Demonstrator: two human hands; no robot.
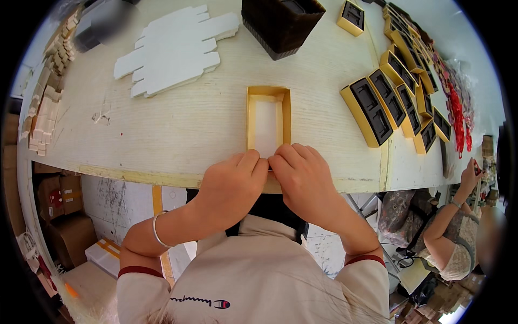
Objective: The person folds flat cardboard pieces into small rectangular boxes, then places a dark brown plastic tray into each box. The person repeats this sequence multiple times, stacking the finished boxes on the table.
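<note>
Head-worn fisheye looks steeply down, close above the hands [232,181] and tabletop [178,129]

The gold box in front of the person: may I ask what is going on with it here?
The person's left hand and right hand, fingers curled, are together at the near end of an open gold box; their grip is hidden. No black insert shows inside it. To the right stand gold boxes with black inserts. Beyond are flat white card pieces and a dark stack.
</note>
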